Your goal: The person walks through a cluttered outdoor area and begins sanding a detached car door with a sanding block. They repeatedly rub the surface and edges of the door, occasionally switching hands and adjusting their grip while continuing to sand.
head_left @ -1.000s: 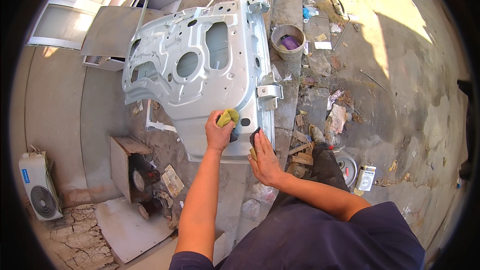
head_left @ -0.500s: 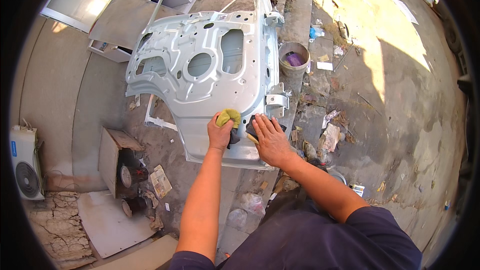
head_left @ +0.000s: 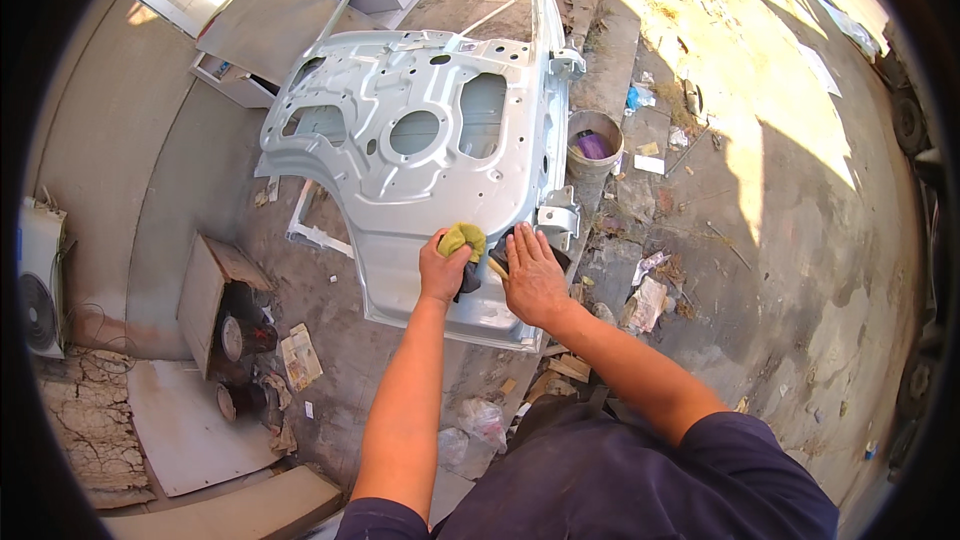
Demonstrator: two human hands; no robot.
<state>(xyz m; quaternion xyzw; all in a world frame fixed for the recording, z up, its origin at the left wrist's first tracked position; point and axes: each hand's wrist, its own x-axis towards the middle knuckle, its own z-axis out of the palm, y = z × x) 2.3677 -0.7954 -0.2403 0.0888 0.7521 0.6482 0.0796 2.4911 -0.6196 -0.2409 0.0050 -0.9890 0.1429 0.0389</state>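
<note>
A silver-grey car door shell (head_left: 400,205) lies with its inner side up, its window frame pointing away from me. My left hand (head_left: 443,270) is closed around a yellow-green cloth (head_left: 463,238), and a dark piece of cloth or sheet hangs below the fingers over the door's lower part. On the lower right corner, by the hinge (head_left: 557,220), my right hand (head_left: 536,275) presses with long fingers on a dark sanding pad (head_left: 498,252) that has a tan edge. Most of that pad is hidden under the palm.
Right of the door stands a bucket (head_left: 594,162) with something purple inside. A wooden box (head_left: 215,285) with cans lies on the left, near an air-conditioner unit (head_left: 40,275). Scraps of paper, plastic bags (head_left: 485,422) and wood litter the concrete. A cabinet stands behind the door.
The view has shifted, so the door appears slightly lower. Both hands keep their holds, and my right hand sits about the same place near the door's lower corner.
</note>
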